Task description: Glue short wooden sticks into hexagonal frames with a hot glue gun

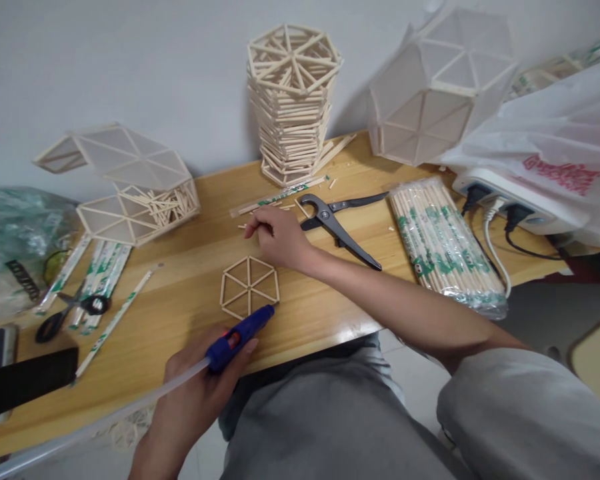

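A wooden table [190,287] runs along a pale wall [130,60], and I can see the person's lap at its near edge. Closest to me, the left hand [200,373] has its grip wrapped around a blue glue gun [247,329], a translucent rod trailing from its back. The nozzle points at a corner of a small hexagonal stick frame [249,288] lying flat on the table; I can't tell whether they touch. Just beyond it the right hand [283,237] hovers or rests with fingers curled, and I can't make out whether that grip pinches anything.

To the right, a clear plastic packet [443,243] is full of sticks in green-and-white wrappers, next to a dark cutter [337,230]. On the left lies a pair of scissors [73,313], with a green-tinted plastic bag [10,227] behind, its contents unclear. Farther back, a hexagonal box [113,217] stands with its lid [135,157] raised, short loose sticks heaped in its right side. At the wall rise a tower of stacked sticks [295,127] and a big pale-panelled box [430,93], whose inside I can't see.
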Demonstrator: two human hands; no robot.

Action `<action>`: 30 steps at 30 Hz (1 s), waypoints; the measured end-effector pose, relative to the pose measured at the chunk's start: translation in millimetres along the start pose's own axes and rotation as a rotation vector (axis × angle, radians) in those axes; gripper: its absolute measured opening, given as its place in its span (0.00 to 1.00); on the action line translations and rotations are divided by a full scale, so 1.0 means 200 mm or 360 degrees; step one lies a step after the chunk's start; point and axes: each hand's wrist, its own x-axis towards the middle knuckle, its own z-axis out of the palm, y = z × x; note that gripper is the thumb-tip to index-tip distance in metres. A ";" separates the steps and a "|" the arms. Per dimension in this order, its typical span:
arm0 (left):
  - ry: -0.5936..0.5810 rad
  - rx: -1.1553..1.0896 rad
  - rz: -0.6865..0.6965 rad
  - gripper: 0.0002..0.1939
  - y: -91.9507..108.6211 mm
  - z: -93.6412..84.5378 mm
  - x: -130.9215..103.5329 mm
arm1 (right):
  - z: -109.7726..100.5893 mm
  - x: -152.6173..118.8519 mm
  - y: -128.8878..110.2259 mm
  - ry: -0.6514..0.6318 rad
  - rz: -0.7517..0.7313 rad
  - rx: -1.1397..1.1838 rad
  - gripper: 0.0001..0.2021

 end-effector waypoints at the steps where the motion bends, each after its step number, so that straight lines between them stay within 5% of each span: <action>1: 0.0021 0.0008 -0.0002 0.19 0.00 0.00 -0.01 | 0.00 0.00 0.00 -0.0005 0.0002 0.0000 0.16; 15: 0.0042 -0.0002 -0.0002 0.18 -0.02 0.01 -0.01 | 0.00 0.00 0.01 0.0008 -0.0042 0.0016 0.16; 22: 0.0048 -0.0179 -0.0233 0.17 -0.05 -0.01 -0.03 | 0.00 0.00 0.01 0.0017 -0.0046 0.0017 0.16; 27: 0.0276 -0.0228 -0.0519 0.15 -0.13 -0.07 0.10 | 0.00 -0.01 0.01 0.0037 -0.0052 0.0021 0.15; 30: 0.0250 -0.0533 -0.0738 0.15 -0.18 -0.12 0.25 | -0.01 -0.01 0.01 0.0082 -0.0077 0.0034 0.16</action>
